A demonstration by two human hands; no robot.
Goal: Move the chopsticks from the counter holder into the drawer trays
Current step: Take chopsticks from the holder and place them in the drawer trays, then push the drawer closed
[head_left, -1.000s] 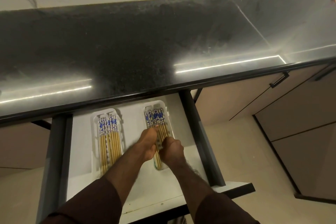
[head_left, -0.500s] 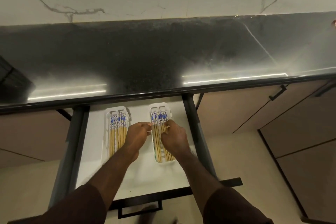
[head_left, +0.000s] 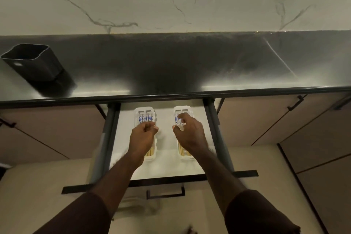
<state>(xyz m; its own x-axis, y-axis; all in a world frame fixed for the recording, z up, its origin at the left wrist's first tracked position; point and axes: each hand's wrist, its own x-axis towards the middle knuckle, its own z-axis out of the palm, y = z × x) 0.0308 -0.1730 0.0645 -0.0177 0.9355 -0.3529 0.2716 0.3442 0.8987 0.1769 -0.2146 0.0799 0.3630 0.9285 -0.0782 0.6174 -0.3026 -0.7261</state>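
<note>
Two trays of chopsticks, two hands, one holder

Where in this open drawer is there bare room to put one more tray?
A bare strip lies between the left tray and right tray, and another along the drawer front. Both trays are crowded with chopsticks.

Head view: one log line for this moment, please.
left hand curled over left white tray | right hand on right white tray chopsticks | black square holder on counter
</note>
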